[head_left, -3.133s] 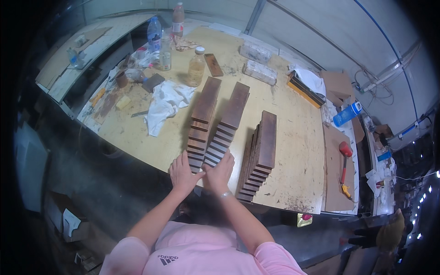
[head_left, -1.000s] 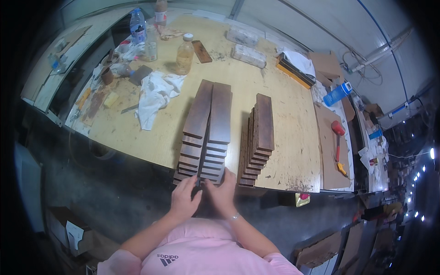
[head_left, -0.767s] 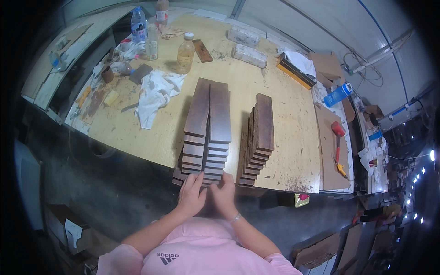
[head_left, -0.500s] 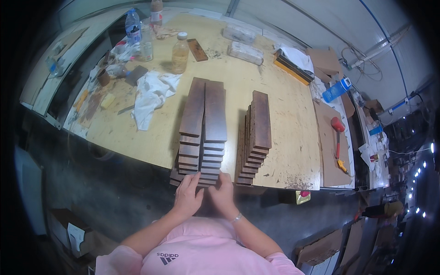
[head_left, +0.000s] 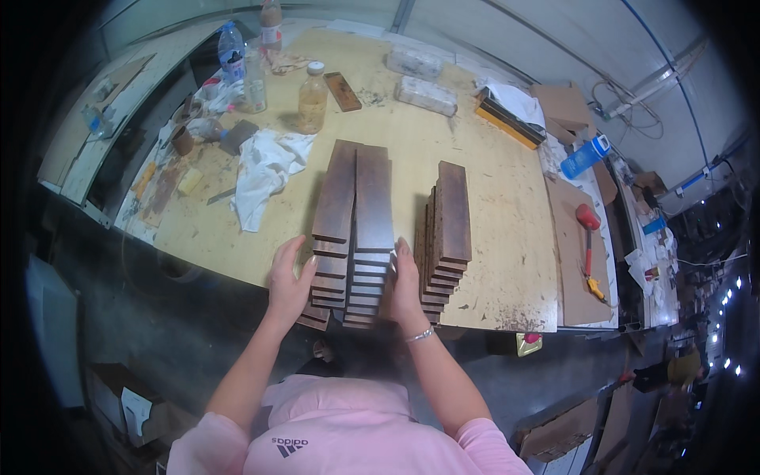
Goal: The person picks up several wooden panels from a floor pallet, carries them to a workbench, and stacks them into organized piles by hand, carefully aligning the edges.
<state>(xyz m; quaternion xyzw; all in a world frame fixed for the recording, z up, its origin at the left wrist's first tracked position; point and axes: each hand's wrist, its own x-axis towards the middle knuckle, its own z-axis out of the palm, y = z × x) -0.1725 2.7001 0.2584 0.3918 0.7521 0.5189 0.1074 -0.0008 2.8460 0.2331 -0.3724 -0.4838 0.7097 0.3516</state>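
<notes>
Two neighbouring stacks of dark brown wooden boards (head_left: 374, 202) rise at the front edge of the table, their near ends stepped. My left hand (head_left: 290, 281) is at the left stack (head_left: 336, 194), thumb toward the board ends and fingers stretched out. Along the right side of the other stack, my right hand (head_left: 405, 285) lies with its fingers straight and pointing away from me; part of it is hidden by its own edge. Neither hand is wrapped round a board. A third stack of boards (head_left: 454, 214) stands just to the right of my right hand.
Beyond the stacks are a bottle of yellowish liquid (head_left: 313, 99), a stained white cloth (head_left: 265, 170) and a small brown board (head_left: 342, 91). Two wrapped blocks (head_left: 426, 95) lie far back. At the right are a blue bottle (head_left: 584, 157) and a red-headed mallet (head_left: 587, 218) on cardboard.
My hands were close together at the low near ends of the two stacks. They have moved apart and farther forward, one to each outer side.
</notes>
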